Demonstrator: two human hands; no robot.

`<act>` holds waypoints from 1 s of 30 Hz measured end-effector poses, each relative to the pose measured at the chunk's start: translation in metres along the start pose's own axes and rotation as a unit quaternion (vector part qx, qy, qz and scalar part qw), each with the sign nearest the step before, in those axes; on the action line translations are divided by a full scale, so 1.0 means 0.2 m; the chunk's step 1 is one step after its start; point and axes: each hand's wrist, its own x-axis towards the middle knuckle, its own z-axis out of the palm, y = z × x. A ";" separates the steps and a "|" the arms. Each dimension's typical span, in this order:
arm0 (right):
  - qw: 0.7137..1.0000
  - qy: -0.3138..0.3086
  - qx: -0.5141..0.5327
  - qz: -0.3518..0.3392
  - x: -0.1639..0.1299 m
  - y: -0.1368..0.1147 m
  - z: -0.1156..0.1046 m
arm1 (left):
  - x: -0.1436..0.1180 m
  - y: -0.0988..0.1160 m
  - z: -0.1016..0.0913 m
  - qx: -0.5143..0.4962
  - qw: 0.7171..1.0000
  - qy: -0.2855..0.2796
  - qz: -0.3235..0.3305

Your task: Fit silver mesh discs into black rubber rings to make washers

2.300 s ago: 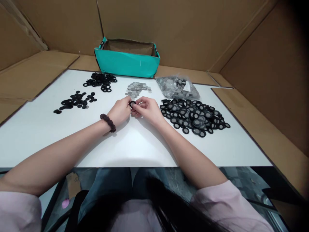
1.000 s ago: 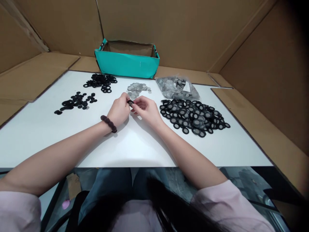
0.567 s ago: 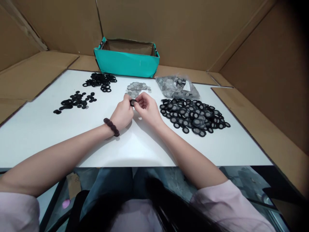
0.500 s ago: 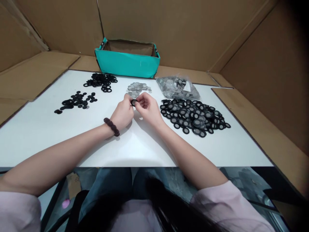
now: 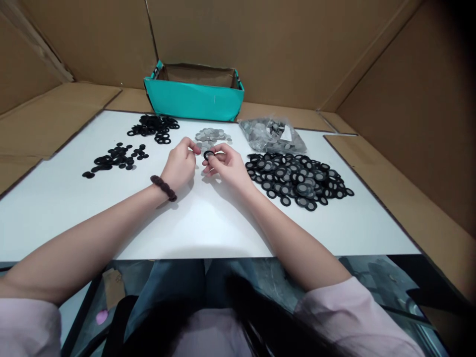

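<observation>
Between the thumb and fingers of my right hand [image 5: 229,166] is a black ring [image 5: 208,154], its middle partly covered by my thumb. My left hand [image 5: 181,161] is just left of it, index finger stretched out by the near edge of a pile of grey discs [image 5: 211,134]. Nothing shows in that hand. A gap separates my two hands. To the right of my right hand spreads a large heap of black rings with grey centres [image 5: 297,179].
Black rings [image 5: 152,126] and small black discs [image 5: 117,157] lie in piles at the left. A clear plastic bag of grey discs [image 5: 273,136] lies behind the heap. At the back stands a teal box [image 5: 195,99]. Cardboard walls [image 5: 278,54] enclose the white table [image 5: 201,228].
My left hand has let go of the black ring and drawn away to the left. The ring stays in my right hand, now tilted more toward me.
</observation>
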 end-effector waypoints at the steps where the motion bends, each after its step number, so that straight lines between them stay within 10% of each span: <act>1: 1.000 -0.005 -0.005 -0.008 0.00 0.00 0.00 | 0.00 0.00 0.00 -0.002 1.000 0.014 -0.008; 30: 0.999 -0.044 0.023 0.011 0.00 0.00 -0.03 | 0.00 0.00 0.01 -0.018 0.993 -0.004 0.120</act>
